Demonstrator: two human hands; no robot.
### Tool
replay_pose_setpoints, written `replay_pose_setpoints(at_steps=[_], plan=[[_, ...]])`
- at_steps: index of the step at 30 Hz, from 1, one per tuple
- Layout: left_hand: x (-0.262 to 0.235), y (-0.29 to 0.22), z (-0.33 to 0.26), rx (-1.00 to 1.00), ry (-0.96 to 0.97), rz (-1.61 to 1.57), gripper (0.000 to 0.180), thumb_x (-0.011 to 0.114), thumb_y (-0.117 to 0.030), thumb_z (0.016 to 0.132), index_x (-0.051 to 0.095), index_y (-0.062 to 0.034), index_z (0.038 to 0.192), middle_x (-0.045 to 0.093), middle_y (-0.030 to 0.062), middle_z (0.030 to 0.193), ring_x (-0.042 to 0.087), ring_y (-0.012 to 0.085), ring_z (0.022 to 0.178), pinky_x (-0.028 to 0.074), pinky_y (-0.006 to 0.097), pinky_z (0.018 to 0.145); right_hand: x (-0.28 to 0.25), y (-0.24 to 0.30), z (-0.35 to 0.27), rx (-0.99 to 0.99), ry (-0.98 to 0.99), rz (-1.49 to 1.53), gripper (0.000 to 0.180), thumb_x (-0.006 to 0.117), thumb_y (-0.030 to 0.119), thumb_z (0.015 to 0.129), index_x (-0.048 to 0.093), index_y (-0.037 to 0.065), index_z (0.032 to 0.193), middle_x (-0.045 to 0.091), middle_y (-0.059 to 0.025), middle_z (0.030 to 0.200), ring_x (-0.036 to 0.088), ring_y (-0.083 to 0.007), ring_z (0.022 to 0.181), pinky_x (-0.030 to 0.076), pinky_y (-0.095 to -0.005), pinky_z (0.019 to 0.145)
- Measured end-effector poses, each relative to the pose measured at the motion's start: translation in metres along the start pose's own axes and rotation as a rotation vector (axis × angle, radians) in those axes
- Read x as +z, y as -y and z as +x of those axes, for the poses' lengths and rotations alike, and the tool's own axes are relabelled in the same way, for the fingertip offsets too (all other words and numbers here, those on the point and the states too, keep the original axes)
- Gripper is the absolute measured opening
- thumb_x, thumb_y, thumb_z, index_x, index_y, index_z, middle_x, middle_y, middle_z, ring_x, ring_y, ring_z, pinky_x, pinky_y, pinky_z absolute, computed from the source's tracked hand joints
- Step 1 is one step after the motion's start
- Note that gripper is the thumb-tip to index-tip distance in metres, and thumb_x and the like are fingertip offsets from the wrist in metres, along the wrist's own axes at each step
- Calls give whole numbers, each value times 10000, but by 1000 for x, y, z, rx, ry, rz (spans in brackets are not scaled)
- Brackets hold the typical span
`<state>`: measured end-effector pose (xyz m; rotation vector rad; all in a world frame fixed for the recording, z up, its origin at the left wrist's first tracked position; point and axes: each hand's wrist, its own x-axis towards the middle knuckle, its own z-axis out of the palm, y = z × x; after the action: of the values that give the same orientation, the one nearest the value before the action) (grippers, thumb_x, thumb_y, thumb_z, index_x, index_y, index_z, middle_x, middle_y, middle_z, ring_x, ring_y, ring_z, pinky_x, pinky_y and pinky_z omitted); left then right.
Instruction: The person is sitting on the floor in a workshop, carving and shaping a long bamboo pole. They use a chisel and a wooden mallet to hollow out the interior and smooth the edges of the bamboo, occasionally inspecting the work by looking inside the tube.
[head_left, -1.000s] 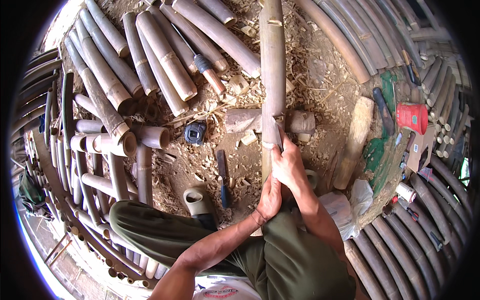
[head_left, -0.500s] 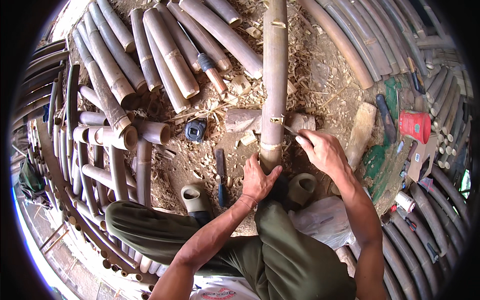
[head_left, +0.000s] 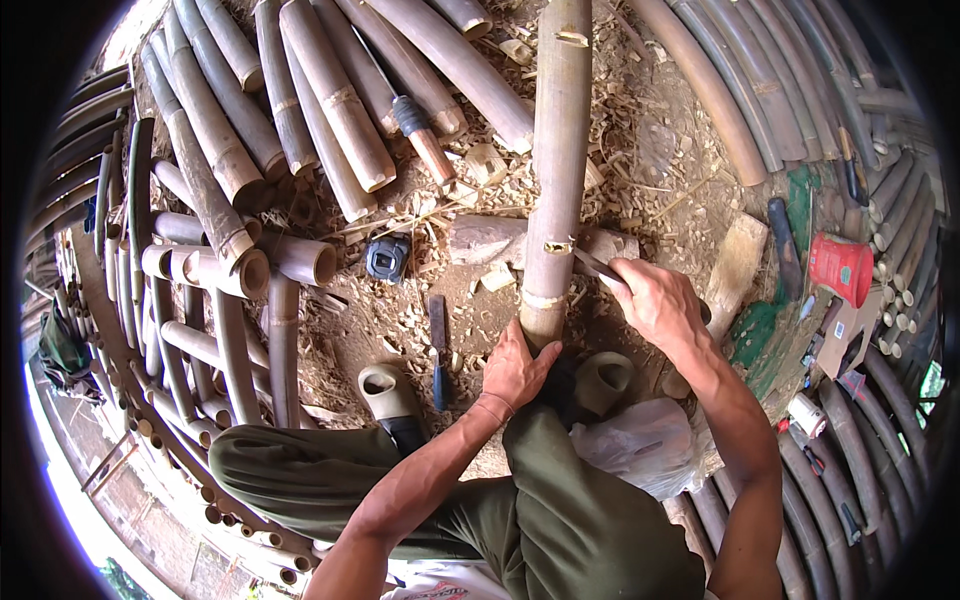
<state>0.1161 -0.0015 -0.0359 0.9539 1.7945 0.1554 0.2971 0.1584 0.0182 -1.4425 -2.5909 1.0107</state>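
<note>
A thick bamboo pole (head_left: 560, 130) runs from the top middle down to my knee, resting across a short log (head_left: 487, 240). It has a cut notch near the log and another close to the top. My left hand (head_left: 515, 370) grips its lower end, thumb and fingers around the sides. In my right hand (head_left: 655, 300) is a narrow-bladed knife (head_left: 594, 265), its tip beside the lower notch. The handle is mostly hidden by my fist; a dark rounded end shows past it.
Bamboo lengths (head_left: 340, 110) lie at the upper left, with a dark-gripped tool (head_left: 422, 135) on them. A tape measure (head_left: 388, 258) and a blue-handled chisel (head_left: 439, 350) lie among wood chips. To the right are a red container (head_left: 840, 268), a wood block (head_left: 735, 270) and a plastic bag (head_left: 640, 445).
The knife and my right hand have shifted slightly right, and the handle's end now shows. The pole leans a little more to the right at its top. The view has shifted slightly.
</note>
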Motion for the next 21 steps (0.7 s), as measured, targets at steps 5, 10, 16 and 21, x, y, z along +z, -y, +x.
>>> replay_pose_setpoints(at_steps=[5, 10, 16, 21], plan=[[-1, -1, 0, -18, 1, 41, 816, 631, -567, 854, 428, 93, 1289, 579, 320, 1178, 576, 453, 1090, 459, 492, 932, 3, -3, 6, -49, 18, -40, 142, 623, 178, 903, 593, 70, 988, 624, -132, 775, 637, -341, 667, 515, -428, 556], [-6, -7, -1, -15, -12, 32, 804, 633, -573, 850, 447, 87, 1270, 588, 315, 1162, 586, 450, 1075, 470, 488, 914, 34, -1, 30, -120, -42, -103, 152, 647, 169, 880, 567, 55, 940, 606, -127, 737, 646, -301, 641, 531, -396, 521], [-10, -4, 1, -14, 21, 15, 797, 648, -566, 840, 465, 76, 1275, 595, 307, 1154, 590, 438, 1084, 475, 483, 913, 15, 12, 25, -49, 47, -94, 134, 631, 155, 884, 564, 58, 946, 621, -125, 767, 650, -326, 678, 538, -425, 574], [-6, 2, 0, 6, -24, 6, 783, 664, -557, 831, 482, 72, 1260, 607, 298, 1135, 600, 434, 1067, 480, 485, 903, 13, 20, 11, 57, 57, -64, 130, 622, 140, 884, 558, 54, 958, 630, -139, 790, 649, -343, 690, 532, -447, 589]])
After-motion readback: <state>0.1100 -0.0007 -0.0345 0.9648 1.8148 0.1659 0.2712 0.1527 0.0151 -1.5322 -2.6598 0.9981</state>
